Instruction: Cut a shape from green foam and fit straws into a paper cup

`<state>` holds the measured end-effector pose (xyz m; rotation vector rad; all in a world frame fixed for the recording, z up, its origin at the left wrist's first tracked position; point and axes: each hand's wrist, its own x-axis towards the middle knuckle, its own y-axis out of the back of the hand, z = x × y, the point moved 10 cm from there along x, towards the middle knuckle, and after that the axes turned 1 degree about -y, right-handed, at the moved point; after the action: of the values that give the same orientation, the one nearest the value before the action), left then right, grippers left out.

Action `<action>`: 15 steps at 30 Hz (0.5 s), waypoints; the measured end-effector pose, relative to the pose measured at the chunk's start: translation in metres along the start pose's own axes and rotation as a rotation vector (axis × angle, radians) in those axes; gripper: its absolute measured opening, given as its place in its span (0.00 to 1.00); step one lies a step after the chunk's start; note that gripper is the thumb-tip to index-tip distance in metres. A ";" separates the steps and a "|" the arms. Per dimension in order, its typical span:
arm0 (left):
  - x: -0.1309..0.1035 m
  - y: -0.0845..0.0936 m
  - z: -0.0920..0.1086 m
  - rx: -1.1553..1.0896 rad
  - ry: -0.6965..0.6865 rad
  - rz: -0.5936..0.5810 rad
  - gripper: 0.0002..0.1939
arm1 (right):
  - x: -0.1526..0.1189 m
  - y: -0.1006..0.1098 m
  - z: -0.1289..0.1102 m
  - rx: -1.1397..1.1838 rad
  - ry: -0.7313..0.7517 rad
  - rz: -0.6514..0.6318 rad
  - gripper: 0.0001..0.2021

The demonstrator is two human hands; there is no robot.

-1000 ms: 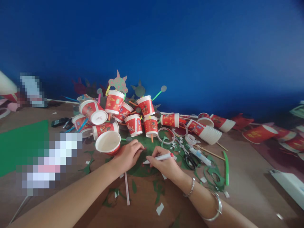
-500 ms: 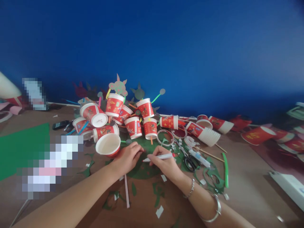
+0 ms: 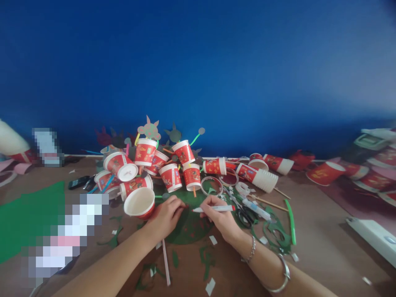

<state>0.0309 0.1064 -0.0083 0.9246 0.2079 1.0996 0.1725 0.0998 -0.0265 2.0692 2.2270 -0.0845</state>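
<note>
Across the brown tabletop [image 3: 321, 243], the right hand [image 3: 220, 218] pinches a red-ended marker [image 3: 226, 208] lying crosswise, tip toward the left hand's [image 3: 164, 216] narrowly curled fingers, whose grip is unclear.

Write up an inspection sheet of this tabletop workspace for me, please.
Surface: brown table, strewn with paper bits.
Things in use: white marker with red end, over round green paper.
Clutter: red-and-white paper cups, scissors, green scraps.
Hands: right hand grips the marker; left hand rests at the green paper.
Cables: thin pale strand, lower left; cannot tell whether a cable.
Surroundings: blue backdrop behind.
</note>
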 end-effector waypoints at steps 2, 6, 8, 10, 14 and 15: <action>0.000 0.000 0.000 -0.002 -0.006 0.008 0.08 | -0.001 0.001 0.002 -0.009 -0.022 -0.003 0.10; 0.000 0.001 -0.001 -0.010 0.013 0.008 0.08 | -0.002 0.003 0.003 -0.006 -0.028 0.019 0.15; 0.000 0.003 -0.001 -0.014 0.026 0.020 0.08 | -0.001 0.003 0.002 0.001 -0.014 0.028 0.16; 0.000 0.005 -0.002 -0.022 0.033 0.039 0.07 | 0.001 0.005 0.002 -0.001 -0.008 0.043 0.15; 0.000 0.010 -0.005 -0.026 0.033 0.099 0.06 | 0.004 0.003 0.003 -0.053 0.018 0.009 0.13; 0.001 0.011 -0.005 -0.028 0.035 0.111 0.06 | 0.004 0.002 0.003 -0.069 0.028 -0.005 0.13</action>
<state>0.0205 0.1112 -0.0031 0.9004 0.1711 1.2194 0.1743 0.1039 -0.0301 2.0420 2.2178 0.0199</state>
